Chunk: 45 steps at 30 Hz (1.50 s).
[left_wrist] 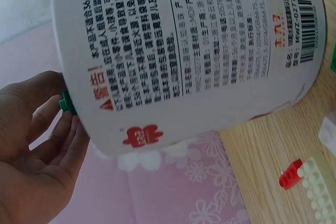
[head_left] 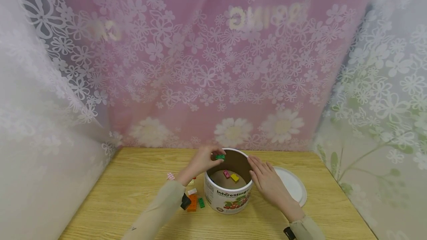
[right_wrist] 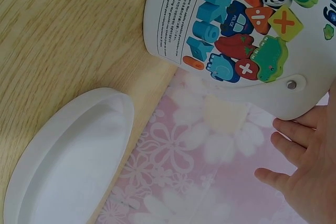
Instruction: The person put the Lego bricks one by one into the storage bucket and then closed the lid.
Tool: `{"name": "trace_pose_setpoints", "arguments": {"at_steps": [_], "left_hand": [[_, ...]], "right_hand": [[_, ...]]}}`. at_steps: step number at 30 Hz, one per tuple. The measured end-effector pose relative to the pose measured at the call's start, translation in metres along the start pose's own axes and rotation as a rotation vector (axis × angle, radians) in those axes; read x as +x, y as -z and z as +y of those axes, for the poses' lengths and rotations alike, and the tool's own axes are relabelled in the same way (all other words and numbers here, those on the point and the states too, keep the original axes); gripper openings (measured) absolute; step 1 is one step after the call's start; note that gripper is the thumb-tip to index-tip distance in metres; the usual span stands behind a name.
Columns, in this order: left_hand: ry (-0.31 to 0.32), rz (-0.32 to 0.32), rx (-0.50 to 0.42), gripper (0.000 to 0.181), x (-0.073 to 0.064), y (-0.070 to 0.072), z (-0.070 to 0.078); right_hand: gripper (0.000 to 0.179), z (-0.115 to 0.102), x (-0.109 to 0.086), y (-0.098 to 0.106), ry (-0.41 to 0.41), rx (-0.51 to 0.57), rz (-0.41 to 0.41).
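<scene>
A white round bucket (head_left: 227, 200) with a printed label stands upright on the table. Inside, on its floor, lie a pink toy brick (head_left: 226, 174) and a yellow toy brick (head_left: 235, 178). At the bucket's rim on the left, my left hand (head_left: 204, 158) pinches a green toy brick (head_left: 220, 156) over the opening. In the left wrist view the bucket wall partly hides that green brick (left_wrist: 67, 103). My right hand (head_left: 267, 180) rests with extended fingers against the right side of the rim; the right wrist view shows its fingers (right_wrist: 294, 135) beside the bucket.
Left of the bucket lie an orange brick (head_left: 192, 203), another green brick (head_left: 201, 202), a white brick (head_left: 192, 192) and a pale yellow brick (left_wrist: 319, 190) with a red piece (left_wrist: 290, 174) by it. A white lid (head_left: 293, 184) lies to the right. Flowered curtains (head_left: 213, 66) surround the table.
</scene>
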<state>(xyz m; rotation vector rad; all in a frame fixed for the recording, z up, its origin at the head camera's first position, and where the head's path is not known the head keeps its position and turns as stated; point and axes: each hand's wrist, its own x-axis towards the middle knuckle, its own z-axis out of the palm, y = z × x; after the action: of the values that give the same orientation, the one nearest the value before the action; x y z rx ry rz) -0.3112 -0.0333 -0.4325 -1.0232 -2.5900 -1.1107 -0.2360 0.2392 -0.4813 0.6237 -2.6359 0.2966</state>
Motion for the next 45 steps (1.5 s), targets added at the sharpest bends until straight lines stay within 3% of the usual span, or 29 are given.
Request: {"name": "trace_pose_setpoints", "arguments": {"at_steps": [16,23,29,34,39,45], "left_hand": [[0.020,-0.051,0.071,0.018,0.013,-0.029,-0.003],[0.069,-0.097,0.089,0.018,0.012,-0.031,-0.004],[0.070,-0.108,0.127,0.018,0.013,-0.031,-0.003],[0.058,-0.073,0.088,0.020,0.013,-0.030,-0.004],[0.033,0.008,-0.029,0.020,0.011,-0.028,-0.008],[0.004,0.104,-0.109,0.020,0.006,-0.017,-0.009]], "right_hand": [[0.051,0.001,-0.001,-0.001,-0.002,0.008,0.006],[0.051,-0.001,-0.001,-0.001,0.006,0.004,0.018],[0.051,0.000,0.000,-0.001,0.011,0.007,0.023],[0.050,0.000,0.000,0.000,0.017,0.001,0.025],[0.050,-0.001,0.001,0.001,0.013,0.000,0.024],[0.050,-0.001,0.000,0.001,0.012,-0.001,0.023]]}}
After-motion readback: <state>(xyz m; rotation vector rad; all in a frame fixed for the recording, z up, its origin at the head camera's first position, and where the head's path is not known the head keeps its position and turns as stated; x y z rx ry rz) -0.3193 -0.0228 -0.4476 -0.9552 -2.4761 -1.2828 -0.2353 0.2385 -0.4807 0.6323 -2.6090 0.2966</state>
